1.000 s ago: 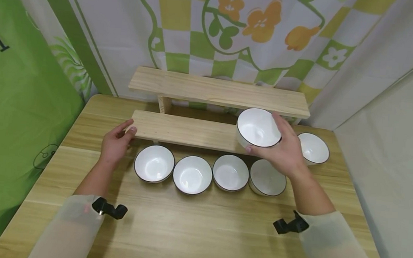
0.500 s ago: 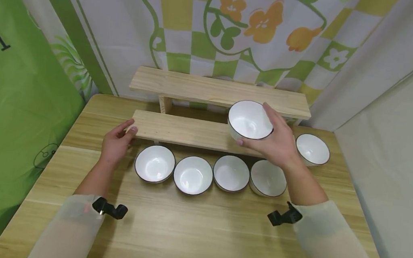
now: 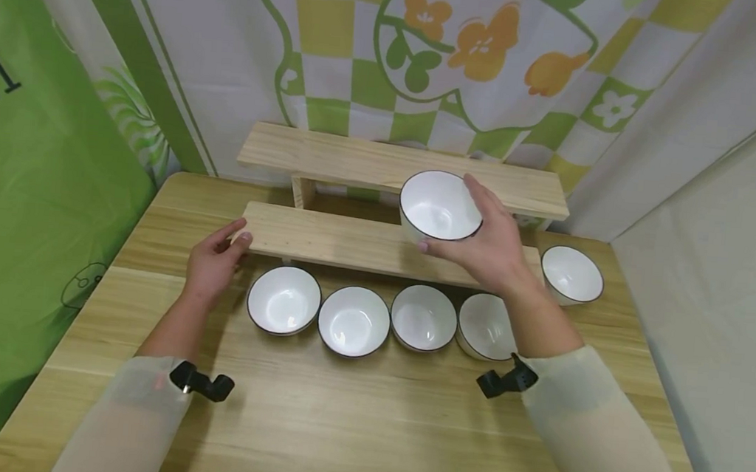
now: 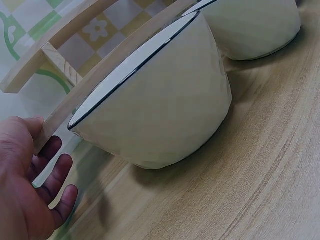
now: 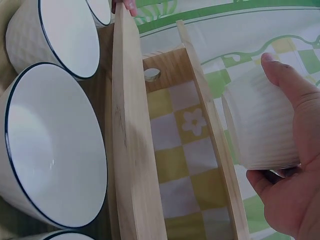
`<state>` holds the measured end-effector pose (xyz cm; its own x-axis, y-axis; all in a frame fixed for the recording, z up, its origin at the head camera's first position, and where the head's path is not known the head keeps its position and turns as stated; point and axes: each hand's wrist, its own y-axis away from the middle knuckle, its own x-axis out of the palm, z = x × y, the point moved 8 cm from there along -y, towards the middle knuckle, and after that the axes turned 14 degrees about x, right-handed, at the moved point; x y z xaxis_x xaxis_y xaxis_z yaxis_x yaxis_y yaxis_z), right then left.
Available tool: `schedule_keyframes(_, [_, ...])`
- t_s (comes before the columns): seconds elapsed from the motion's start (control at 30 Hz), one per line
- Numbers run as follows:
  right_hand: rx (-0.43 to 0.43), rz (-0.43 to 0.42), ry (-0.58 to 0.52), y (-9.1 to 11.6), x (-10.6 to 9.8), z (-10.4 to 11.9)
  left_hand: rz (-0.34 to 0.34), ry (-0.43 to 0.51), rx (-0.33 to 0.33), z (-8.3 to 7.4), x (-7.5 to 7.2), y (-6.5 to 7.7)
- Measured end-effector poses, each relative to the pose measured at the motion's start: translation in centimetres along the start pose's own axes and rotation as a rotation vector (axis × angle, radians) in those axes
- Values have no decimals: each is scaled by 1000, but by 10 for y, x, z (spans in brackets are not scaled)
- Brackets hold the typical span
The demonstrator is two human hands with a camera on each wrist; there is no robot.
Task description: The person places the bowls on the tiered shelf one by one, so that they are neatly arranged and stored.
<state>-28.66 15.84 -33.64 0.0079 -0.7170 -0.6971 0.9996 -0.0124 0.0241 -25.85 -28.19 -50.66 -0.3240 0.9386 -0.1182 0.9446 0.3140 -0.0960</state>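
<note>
My right hand (image 3: 493, 249) grips a white bowl (image 3: 440, 205) with a dark rim, thumb at the near side and fingers at the far side. In the head view the bowl overlaps both boards of a two-tier wooden shelf (image 3: 331, 240). The right wrist view shows the ribbed outside of this held bowl (image 5: 260, 120). My left hand (image 3: 212, 260) pinches the left end of the lower board, thumb and fingers at its edge. Close to that hand, in the left wrist view, stands a bowl (image 4: 165, 95) on the table.
Several matching bowls stand in a row before the shelf, among them the second bowl (image 3: 353, 321) and the rightmost bowl (image 3: 486, 326). Another bowl (image 3: 573, 273) sits past the shelf's right end. Behind the wooden table (image 3: 350, 426) hangs a patterned curtain (image 3: 330, 28).
My right hand has carried the held bowl leftward and somewhat farther back along the shelf. The left hand keeps its place at the board's end; the standing bowls have not moved.
</note>
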Motion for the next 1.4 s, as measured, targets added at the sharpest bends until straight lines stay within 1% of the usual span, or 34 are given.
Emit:
schedule_keyframes(0.2, [-7,10,-25,-6,6,8,2,-22,-3,-1,0,1])
schedule_keyframes(0.23, [0,16,-27,-7,8,9,0,-28,-2,2,0,0])
schedule_keyframes(0.3, [8,22,-28,-10,10,12,-1,-36,0,2,-1,0])
schedule_keyframes(0.53, [3,32,-30,-18,18,21,-11,-5,15,5,0,-1])
schedule_keyframes(0.7, [9,33,-13,-24,23,29,1,-29,21,4,0,-2])
schedule_keyframes(0.83, [15,39,-10,-29,29,36,11,-44,9,3,-1,-1])
schedule_keyframes(1.0, [-18,34,-18,-37,35,46,13,-37,-2,3,-1,-2])
schedule_keyframes(1.17, [-59,39,-46,-44,42,56,23,-30,-15,9,-1,-5])
schedule_keyframes(1.27, [-47,49,-40,-47,47,60,25,-43,-18,11,-2,-6])
schedule_keyframes(1.4, [-8,71,-34,-52,53,65,27,-69,-24,10,-3,-5])
